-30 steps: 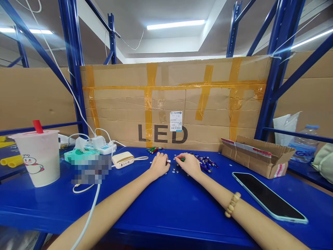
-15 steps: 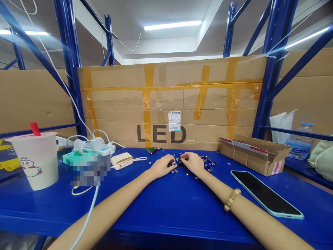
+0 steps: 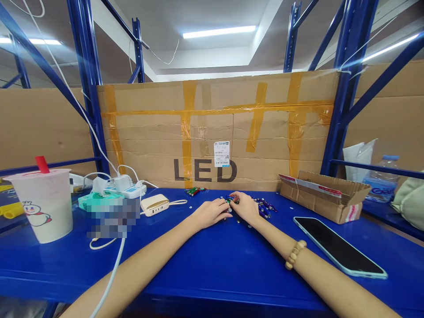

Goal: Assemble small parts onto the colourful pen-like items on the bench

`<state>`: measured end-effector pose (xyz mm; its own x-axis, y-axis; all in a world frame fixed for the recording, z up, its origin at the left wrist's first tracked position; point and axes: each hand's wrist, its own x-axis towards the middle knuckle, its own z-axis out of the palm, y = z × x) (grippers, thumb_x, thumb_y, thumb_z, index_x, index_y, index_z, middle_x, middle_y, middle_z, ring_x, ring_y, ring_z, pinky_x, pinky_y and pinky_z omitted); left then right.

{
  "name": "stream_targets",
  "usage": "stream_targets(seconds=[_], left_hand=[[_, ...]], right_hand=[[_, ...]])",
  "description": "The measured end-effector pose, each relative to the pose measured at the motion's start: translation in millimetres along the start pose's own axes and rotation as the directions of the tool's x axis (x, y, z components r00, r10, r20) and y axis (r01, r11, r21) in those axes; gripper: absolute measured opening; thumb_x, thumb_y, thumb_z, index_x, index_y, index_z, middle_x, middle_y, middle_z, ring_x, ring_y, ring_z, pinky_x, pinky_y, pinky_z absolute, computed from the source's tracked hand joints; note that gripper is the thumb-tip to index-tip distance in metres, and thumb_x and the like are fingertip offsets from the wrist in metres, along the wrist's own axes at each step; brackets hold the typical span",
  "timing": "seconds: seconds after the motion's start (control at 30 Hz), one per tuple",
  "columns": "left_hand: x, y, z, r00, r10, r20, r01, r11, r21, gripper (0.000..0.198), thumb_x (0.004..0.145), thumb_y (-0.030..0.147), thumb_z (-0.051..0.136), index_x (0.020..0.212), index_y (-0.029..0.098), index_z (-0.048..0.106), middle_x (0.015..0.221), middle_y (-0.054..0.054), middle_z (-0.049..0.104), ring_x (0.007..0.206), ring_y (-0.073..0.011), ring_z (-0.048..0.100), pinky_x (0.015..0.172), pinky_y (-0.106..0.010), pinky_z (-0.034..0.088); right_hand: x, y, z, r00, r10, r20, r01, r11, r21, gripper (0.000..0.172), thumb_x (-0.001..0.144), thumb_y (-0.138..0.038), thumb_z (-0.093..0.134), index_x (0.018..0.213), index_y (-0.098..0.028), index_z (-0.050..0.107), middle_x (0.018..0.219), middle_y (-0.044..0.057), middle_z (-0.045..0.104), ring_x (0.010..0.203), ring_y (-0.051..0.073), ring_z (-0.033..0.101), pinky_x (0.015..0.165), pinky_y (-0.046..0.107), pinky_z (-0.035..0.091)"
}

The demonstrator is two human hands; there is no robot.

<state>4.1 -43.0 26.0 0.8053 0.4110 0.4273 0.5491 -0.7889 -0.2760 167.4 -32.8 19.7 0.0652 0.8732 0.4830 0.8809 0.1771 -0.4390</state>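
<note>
My left hand (image 3: 212, 213) lies low over the blue tabletop, fingers reaching forward and thumb set apart from them; I see nothing in its grasp, though its palm side is hidden. Close beside it my right hand (image 3: 244, 206) has its fingers curled down and closed at some small dark and green pieces, too small and covered to name. Small round silver discs (image 3: 249, 226) lie scattered around both hands. A pile of small shiny blue and purple metallic pieces (image 3: 265, 207) lies to the right of my right hand, partly behind it.
Green and red shiny pieces (image 3: 195, 191) lie near the back. On the left stand a lidded cup (image 3: 43, 212), a cream power bank (image 3: 155, 205) and a power strip (image 3: 132, 191) with cables. A phone (image 3: 338, 247) and an open cardboard box (image 3: 321, 198) are on the right.
My left hand has flattened and its thumb now stretches rightward; the small black item seen at its fingers no longer shows. The right hand has hardly moved.
</note>
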Motion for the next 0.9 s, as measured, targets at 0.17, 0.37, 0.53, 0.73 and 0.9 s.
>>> stream_targets(seconds=[0.17, 0.37, 0.53, 0.73, 0.9], left_hand=[[0.0, 4.5, -1.0, 0.993, 0.104, -0.052, -0.099, 0.990, 0.099, 0.044, 0.090, 0.041, 0.016, 0.086, 0.016, 0.051, 0.080, -0.004, 0.057, 0.076, -0.0129, 0.054, 0.058, -0.021, 0.038], [-1.7, 4.5, 0.7, 0.993, 0.117, -0.008, -0.117, 0.992, 0.058, 0.045, 0.088, 0.048, 0.020, 0.081, 0.017, 0.052, 0.069, -0.002, 0.058, 0.066, -0.0117, 0.056, 0.051, -0.020, 0.032], [-0.9, 3.2, -1.9, 0.997, 0.006, 0.079, 0.000, 0.997, -0.078, 0.042, 0.082, 0.057, 0.030, 0.083, 0.019, 0.049, 0.075, 0.000, 0.059, 0.068, -0.0120, 0.057, 0.051, -0.020, 0.031], [1.5, 5.0, -6.7, 0.972, -0.203, 0.115, 0.213, 0.974, -0.083, 0.047, 0.076, 0.063, 0.035, 0.092, 0.020, 0.046, 0.085, -0.002, 0.059, 0.077, -0.0171, 0.056, 0.056, -0.023, 0.035], [0.5, 8.7, -8.5, 0.935, -0.353, 0.031, 0.353, 0.935, 0.012, 0.032, 0.084, 0.042, 0.031, 0.093, 0.018, 0.049, 0.088, -0.006, 0.060, 0.085, -0.0194, 0.054, 0.064, -0.027, 0.038]], right_hand=[[-0.8, -2.3, -2.4, 0.999, 0.012, 0.034, -0.012, 1.000, -0.013, 0.022, 0.076, -0.035, 0.045, 0.087, -0.023, 0.061, 0.073, -0.001, 0.065, 0.069, 0.014, 0.058, 0.054, 0.022, 0.032], [-0.4, -2.8, -2.5, 0.998, 0.028, 0.061, -0.023, 0.997, -0.071, 0.029, 0.080, -0.040, 0.040, 0.082, -0.021, 0.062, 0.079, 0.003, 0.065, 0.071, 0.016, 0.059, 0.054, 0.023, 0.032], [-1.2, -4.8, -7.8, 0.999, 0.042, 0.015, -0.042, 0.999, -0.028, 0.029, 0.081, -0.041, 0.039, 0.087, -0.023, 0.060, 0.075, 0.002, 0.065, 0.067, 0.015, 0.058, 0.052, 0.022, 0.032], [3.1, 0.5, -13.0, 0.942, -0.147, 0.302, 0.075, 0.968, 0.238, 0.033, 0.080, -0.039, 0.039, 0.061, -0.017, 0.054, 0.044, -0.003, 0.051, 0.035, 0.008, 0.046, 0.039, 0.019, 0.032], [7.0, 5.7, -28.1, 0.765, -0.202, 0.612, -0.051, 0.928, 0.370, 0.018, 0.068, -0.033, 0.054, 0.065, -0.015, 0.056, 0.050, -0.004, 0.053, 0.030, 0.005, 0.045, 0.028, 0.015, 0.028]])
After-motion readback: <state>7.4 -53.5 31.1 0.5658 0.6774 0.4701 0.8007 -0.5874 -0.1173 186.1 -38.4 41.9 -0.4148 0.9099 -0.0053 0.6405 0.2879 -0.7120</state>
